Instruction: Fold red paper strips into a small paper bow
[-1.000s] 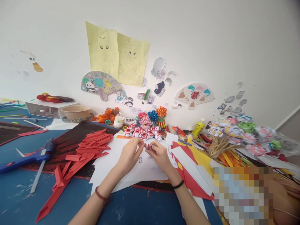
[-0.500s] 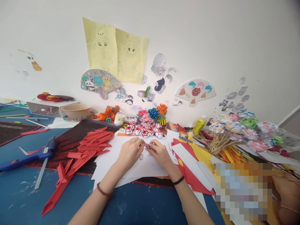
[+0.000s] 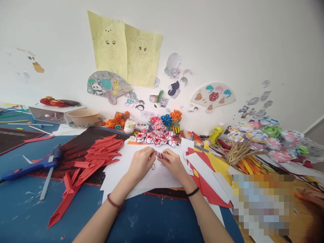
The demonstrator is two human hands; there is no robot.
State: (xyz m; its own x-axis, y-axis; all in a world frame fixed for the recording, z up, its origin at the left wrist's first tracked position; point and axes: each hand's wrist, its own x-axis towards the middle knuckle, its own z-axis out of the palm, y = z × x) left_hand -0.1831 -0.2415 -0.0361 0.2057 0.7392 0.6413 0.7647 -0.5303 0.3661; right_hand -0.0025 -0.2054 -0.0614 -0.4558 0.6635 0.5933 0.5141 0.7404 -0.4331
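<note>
My left hand [image 3: 141, 162] and my right hand [image 3: 173, 163] meet over a stack of white paper sheets [image 3: 118, 172]. Both pinch a small red-and-white folded paper piece [image 3: 160, 155] between their fingertips. A small ring-shaped thing [image 3: 153, 166] lies on the paper just below the hands. Behind them stands a cluster of finished red-and-white paper balls [image 3: 155, 139].
A pile of folded red paper strips [image 3: 97, 155] lies to the left, with a blue glue gun [image 3: 30, 166] beyond it. Red, white and yellow sheets [image 3: 207, 168] lie to the right, next to paper flowers on sticks [image 3: 253, 138]. A yellow glue bottle [image 3: 214, 134] and small flower pots [image 3: 165, 123] stand by the wall.
Both hands stayed together on the folded piece and shifted slightly away from me. The view tilted a little.
</note>
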